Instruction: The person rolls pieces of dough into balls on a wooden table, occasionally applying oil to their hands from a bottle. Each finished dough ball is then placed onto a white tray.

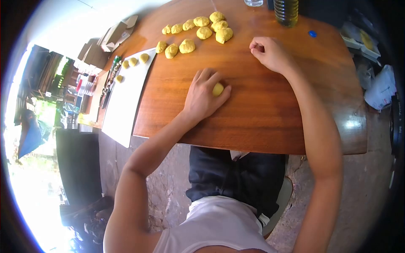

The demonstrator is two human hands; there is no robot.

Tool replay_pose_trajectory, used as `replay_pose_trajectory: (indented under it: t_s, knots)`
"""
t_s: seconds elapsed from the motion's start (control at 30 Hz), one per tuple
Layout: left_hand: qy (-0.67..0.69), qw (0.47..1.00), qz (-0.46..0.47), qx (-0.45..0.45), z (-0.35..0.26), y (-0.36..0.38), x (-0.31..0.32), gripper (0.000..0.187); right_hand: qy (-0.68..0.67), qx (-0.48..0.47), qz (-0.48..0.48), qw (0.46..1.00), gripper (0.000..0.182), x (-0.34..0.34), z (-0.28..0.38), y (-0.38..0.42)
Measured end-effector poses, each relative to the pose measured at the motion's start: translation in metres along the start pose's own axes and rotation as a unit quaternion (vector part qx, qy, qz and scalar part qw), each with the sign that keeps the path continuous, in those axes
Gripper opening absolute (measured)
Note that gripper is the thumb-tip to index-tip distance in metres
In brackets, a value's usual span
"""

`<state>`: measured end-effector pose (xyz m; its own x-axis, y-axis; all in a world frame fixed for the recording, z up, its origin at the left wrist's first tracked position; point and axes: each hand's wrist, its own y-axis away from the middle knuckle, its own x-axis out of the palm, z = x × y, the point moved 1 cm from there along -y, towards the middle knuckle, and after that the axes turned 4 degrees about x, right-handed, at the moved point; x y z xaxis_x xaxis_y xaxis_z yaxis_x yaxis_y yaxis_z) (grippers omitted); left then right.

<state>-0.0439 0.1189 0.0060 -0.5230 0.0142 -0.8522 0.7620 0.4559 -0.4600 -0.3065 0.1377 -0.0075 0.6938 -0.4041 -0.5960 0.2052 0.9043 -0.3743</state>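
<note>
My left hand (202, 93) is cupped on the table around a smooth yellow dough ball (217, 89), which shows between thumb and fingers. The fingers are slightly blurred. To the right, my right hand (272, 55) rests on the wood, its fingers curled into a loose fist with nothing visible inside. Beyond my hands lie several rough yellow dough lumps (187, 46) in uneven rows. On a white board (126, 99) at the left sit several small round dough balls (133, 62).
A bottle of yellowish liquid (286, 12) stands at the back of the wooden table (253, 122), with a blue cap (312, 33) near it. Cardboard boxes (116, 34) are at the far left. A plastic bag (382, 87) is beyond the right edge.
</note>
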Motion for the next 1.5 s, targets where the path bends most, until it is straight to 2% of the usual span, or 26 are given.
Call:
replay_pose_trajectory:
  t_s: [0.1,0.23,0.33,0.43,0.57,0.73,0.8,0.9,0.97,1.07,1.2,1.27,1.4,1.47,1.5]
  knots:
    - [0.013,1.000,-0.016,0.023,-0.008,-0.011,0.010,0.021,0.020,0.007,-0.006,1.000,0.010,-0.005,0.001,0.002]
    - [0.041,0.997,0.009,0.065,-0.026,0.025,-0.008,0.022,0.031,0.013,-0.011,0.999,0.010,-0.006,0.005,0.002]
    - [-0.009,1.000,0.007,-0.005,-0.019,0.037,-0.018,0.021,0.032,0.025,-0.003,0.999,0.010,-0.008,0.005,0.002]
    - [-0.015,1.000,-0.021,-0.017,-0.007,0.006,-0.001,0.022,0.024,0.017,0.011,1.000,0.010,-0.002,-0.001,-0.001]
    - [0.025,0.999,-0.039,0.022,-0.016,-0.023,0.025,0.023,0.048,0.008,-0.007,0.999,0.009,-0.006,0.004,0.002]
    - [0.005,1.000,-0.007,-0.006,-0.029,0.030,-0.004,0.024,0.045,0.025,-0.006,0.999,0.009,-0.009,0.008,0.003]
    - [-0.013,1.000,0.005,-0.018,-0.021,0.027,-0.013,0.024,0.040,0.043,0.013,0.998,0.009,-0.009,0.005,0.004]
    - [-0.054,0.998,-0.005,-0.024,-0.004,0.002,0.001,0.023,0.031,-0.001,0.006,1.000,0.009,0.001,-0.001,0.001]
    - [0.019,1.000,-0.011,0.008,-0.001,-0.023,0.015,0.023,0.055,-0.008,-0.012,0.998,0.012,-0.001,0.001,0.001]
    - [0.037,0.999,-0.005,0.027,-0.015,-0.022,0.023,0.023,0.057,-0.018,-0.022,0.998,0.012,-0.003,0.000,0.003]
    - [0.017,1.000,-0.008,0.025,-0.025,0.021,-0.004,0.023,0.043,0.001,-0.024,0.999,0.013,-0.004,0.001,0.004]
    - [-0.040,0.999,0.004,-0.017,-0.017,0.030,-0.013,0.022,0.037,0.006,-0.001,0.999,0.013,-0.003,0.001,0.002]
    - [-0.032,0.998,-0.012,-0.046,0.005,-0.017,0.012,0.021,0.044,-0.023,-0.014,0.999,0.013,-0.001,0.000,0.002]
    - [0.059,0.998,-0.026,0.007,0.002,-0.036,0.030,0.019,0.043,-0.027,-0.013,0.999,0.013,-0.001,0.000,0.003]
    - [0.058,0.998,-0.028,0.007,-0.003,-0.031,0.028,0.019,0.041,-0.024,-0.015,0.999,0.013,-0.002,0.001,0.004]
